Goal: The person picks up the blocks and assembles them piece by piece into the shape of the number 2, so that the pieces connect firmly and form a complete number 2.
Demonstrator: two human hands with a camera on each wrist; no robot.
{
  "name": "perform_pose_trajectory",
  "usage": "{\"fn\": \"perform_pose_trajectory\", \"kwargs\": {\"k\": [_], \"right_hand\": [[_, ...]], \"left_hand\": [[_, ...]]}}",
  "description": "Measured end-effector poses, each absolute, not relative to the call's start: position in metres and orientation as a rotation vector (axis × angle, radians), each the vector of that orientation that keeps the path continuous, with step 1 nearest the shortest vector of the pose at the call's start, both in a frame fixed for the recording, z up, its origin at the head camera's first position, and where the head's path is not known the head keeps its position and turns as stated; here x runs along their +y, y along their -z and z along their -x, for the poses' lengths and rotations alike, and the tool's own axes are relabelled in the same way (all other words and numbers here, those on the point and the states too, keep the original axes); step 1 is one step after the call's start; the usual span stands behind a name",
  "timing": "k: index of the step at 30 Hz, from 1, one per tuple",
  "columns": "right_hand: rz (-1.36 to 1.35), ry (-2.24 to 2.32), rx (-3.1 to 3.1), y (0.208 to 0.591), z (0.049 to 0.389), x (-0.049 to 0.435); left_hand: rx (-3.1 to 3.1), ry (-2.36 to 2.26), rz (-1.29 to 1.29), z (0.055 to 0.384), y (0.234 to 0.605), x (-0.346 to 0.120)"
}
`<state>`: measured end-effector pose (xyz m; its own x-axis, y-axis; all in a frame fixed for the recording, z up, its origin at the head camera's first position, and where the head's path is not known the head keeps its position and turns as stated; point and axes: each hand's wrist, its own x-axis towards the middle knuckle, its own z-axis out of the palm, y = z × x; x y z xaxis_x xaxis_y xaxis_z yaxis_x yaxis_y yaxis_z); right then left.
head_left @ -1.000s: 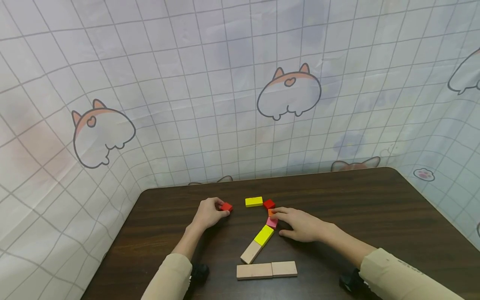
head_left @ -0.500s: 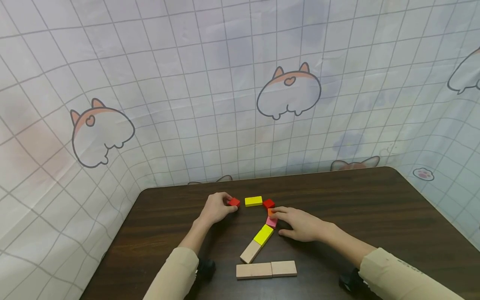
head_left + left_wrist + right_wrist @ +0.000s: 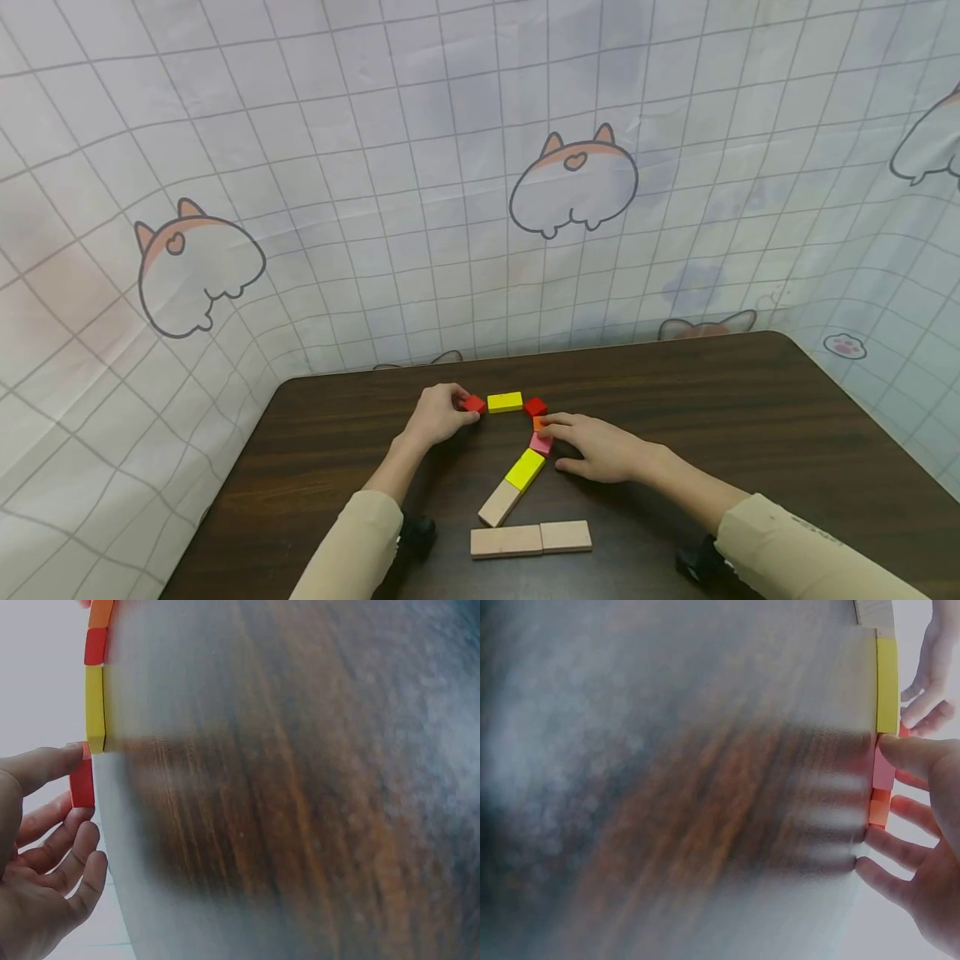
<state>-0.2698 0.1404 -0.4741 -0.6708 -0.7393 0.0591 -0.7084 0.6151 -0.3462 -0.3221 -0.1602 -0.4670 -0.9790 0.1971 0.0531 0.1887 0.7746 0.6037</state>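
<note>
My left hand pinches a small red block between thumb and fingers, at the left end of a yellow block. In the left wrist view the held red block sits by the yellow block's end; whether they touch is hard to tell. A second red block follows on the right, then an orange block and a pink block. My right hand rests beside these two with fingers spread, fingertips over the orange block. Its thumb lies by the pink block in the right wrist view.
From the pink block, another yellow block and a plain wooden block slant toward the front. Two wooden blocks lie end to end nearer me. The dark wooden table meets a patterned cloth behind.
My left hand has moved right with the red block, from a wide gap to the yellow block's left end. The right hand has stayed almost still.
</note>
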Motion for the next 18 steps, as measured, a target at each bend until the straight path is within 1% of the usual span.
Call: {"fn": "perform_pose_trajectory", "kwargs": {"k": [12,18], "right_hand": [[1.277,0.537,2.743,0.4727,0.2688,0.1406],[1.253,0.532,2.746,0.4718,0.2691,0.1407]], "left_hand": [[2.937,-0.95,-0.309,0.3237,0.4687,-0.1594],[2.92,-0.927,-0.308,0.3246,0.469,-0.1577]]}}
